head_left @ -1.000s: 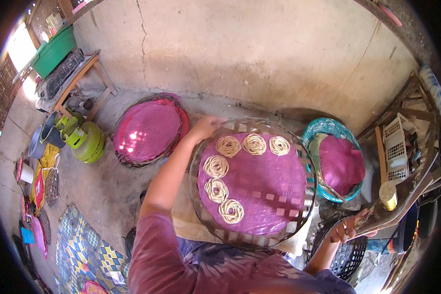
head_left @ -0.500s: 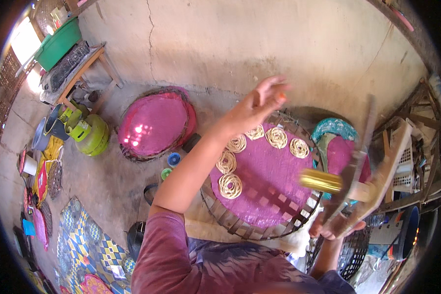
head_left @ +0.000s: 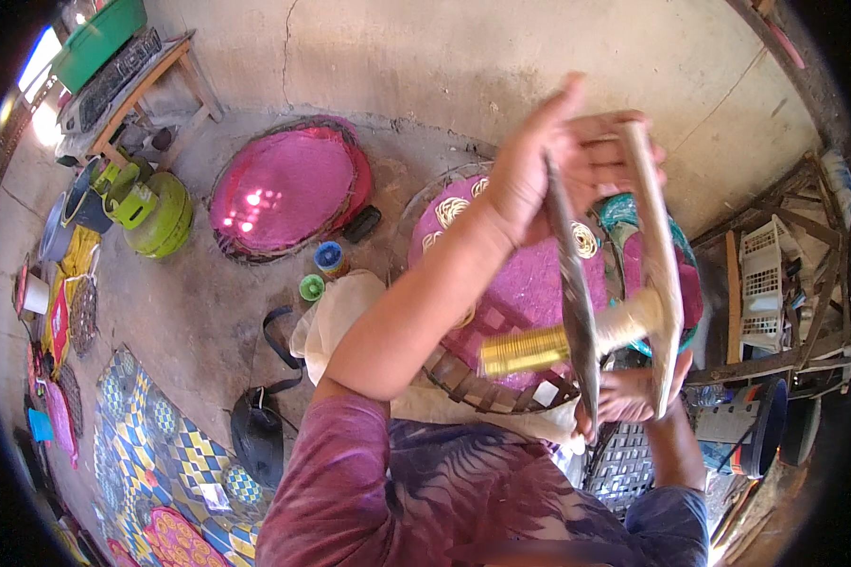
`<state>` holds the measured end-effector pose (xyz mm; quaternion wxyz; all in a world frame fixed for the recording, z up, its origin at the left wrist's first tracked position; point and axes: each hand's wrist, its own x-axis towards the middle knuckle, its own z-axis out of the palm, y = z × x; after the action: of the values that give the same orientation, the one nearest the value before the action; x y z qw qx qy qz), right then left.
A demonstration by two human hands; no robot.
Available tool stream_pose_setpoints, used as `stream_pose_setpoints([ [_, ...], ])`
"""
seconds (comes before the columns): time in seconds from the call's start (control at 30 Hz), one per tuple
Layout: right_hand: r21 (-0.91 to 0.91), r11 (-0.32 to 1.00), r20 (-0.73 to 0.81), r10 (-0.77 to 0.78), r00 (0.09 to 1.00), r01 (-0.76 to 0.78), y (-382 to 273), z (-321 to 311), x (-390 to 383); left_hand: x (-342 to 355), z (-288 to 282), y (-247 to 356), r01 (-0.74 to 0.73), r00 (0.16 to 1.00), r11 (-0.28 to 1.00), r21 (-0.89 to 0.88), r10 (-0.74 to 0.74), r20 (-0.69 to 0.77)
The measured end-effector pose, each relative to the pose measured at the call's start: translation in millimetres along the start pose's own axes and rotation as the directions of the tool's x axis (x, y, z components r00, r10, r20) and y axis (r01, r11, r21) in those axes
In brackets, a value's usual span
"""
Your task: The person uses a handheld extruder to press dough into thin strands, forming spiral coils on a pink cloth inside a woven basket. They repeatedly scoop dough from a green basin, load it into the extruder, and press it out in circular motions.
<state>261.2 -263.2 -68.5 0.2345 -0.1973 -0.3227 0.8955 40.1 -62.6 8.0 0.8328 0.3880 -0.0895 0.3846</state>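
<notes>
A hand-held dough press (head_left: 629, 321), with two long wooden bars and a ribbed brass cylinder, is tilted over the round woven tray. My right hand (head_left: 626, 392) is closed around the lower ends of its bars. At the upper ends, my left hand (head_left: 563, 165) has its fingers stretched out, passing behind the paler bar; no firm grip shows. Beneath lies the tray (head_left: 463, 378), lined with purple cloth (head_left: 515, 302). Coiled dough nests (head_left: 452, 210) sit along the cloth's far and left parts, some hidden by my left forearm.
A teal basin (head_left: 619, 213) with purple cloth stands right of the tray. Another pink-covered round tray (head_left: 284, 194) lies on the floor at left, near a green gas cylinder (head_left: 165, 227). Blue (head_left: 329, 255) and green cups (head_left: 312, 286) stand between. Wooden racking (head_left: 775, 364) is at right.
The dough press has swung left and its bars stand closer to upright. My left hand has come from above the tray to the bars' upper ends. The view has shifted slightly.
</notes>
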Motion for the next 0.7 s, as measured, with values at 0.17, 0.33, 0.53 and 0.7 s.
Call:
stream_pose_setpoints([
  [0.17, 0.009, 0.979, -0.391, 0.189, 0.901, -0.201, -28, 9, -1, -34, -87, -37, -0.078, 0.986, 0.899, -0.431, 0.005, -0.167],
  [0.33, -0.206, 0.930, -0.446, 0.188, 0.875, -0.304, -45, 13, 16, -56, -122, -61, -0.226, 0.966, 0.745, -0.627, 0.090, -0.242],
  [0.53, -0.340, 0.887, -0.536, 0.091, 0.839, -0.313, -52, 40, 22, -69, -107, -22, -0.273, 0.962, 0.820, -0.503, 0.235, -0.138],
  [0.7, -0.308, 0.886, -0.614, 0.093, 0.784, -0.346, -69, 62, 10, -61, -82, -32, -0.324, 0.943, 0.719, -0.615, 0.191, -0.274],
])
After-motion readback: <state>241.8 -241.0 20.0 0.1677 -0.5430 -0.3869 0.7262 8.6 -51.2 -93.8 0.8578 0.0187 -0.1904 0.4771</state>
